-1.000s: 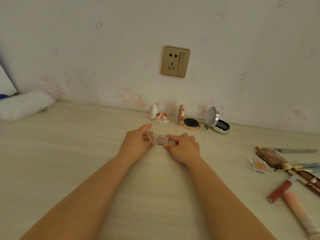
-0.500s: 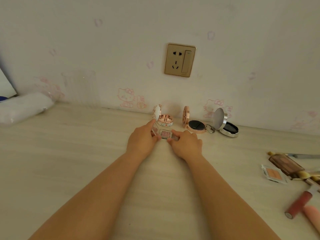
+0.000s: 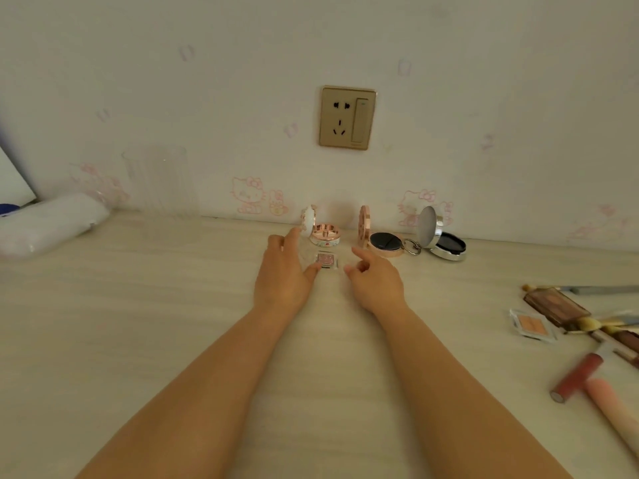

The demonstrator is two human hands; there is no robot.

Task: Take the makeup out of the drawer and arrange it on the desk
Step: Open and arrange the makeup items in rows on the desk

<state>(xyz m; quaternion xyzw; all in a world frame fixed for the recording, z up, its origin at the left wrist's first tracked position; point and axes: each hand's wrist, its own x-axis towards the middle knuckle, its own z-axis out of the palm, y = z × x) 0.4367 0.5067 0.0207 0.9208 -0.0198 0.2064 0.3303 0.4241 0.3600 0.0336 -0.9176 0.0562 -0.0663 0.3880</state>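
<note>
While the small clear eyeshadow case (image 3: pixel 326 260) lay opened on the worktop (image 3: pixel 173 305) before the white compact (image 3: pixel 324 234), both hands were noted loosely spread beside it, holding nothing; it was judged light, brittle-hinged, best pinched at its side edges.

Dim, warm-tinted indoor light, low contrast overall. Illumination is soft and diffuse; can't tell the source. Shadows are faint: slight soft shading under the forearms on the surface (image 3: pixel 103 340) and behind the open compacts (image 3: pixel 383 236) at the wall. No hard glare, just a dull sheen on the silver compact lid (image 3: pixel 428 223). Wide-angle distortion bends the wall-surface line toward the edges. Fine detail soft; right-edge items (image 3: pixel 587 340) are slightly smeared.
</note>
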